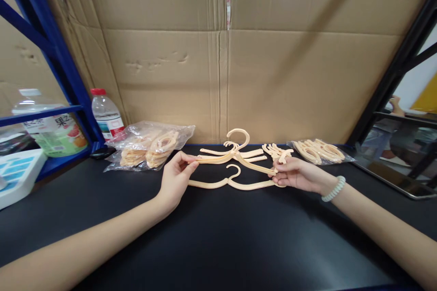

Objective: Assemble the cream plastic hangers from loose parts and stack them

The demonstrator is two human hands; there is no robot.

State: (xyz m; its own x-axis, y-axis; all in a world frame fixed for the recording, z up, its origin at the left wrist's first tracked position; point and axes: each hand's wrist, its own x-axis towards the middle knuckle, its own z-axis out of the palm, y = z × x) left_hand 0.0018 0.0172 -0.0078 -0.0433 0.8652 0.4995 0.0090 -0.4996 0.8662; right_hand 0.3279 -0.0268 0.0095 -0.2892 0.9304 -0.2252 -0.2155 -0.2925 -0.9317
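Your left hand (175, 177) and right hand (293, 173) pinch opposite ends of cream hanger (235, 154) above black table (218, 236).

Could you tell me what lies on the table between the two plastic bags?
In the head view, cream hangers and loose hooks lie between left bag and right bag; both hands grip one hanger.
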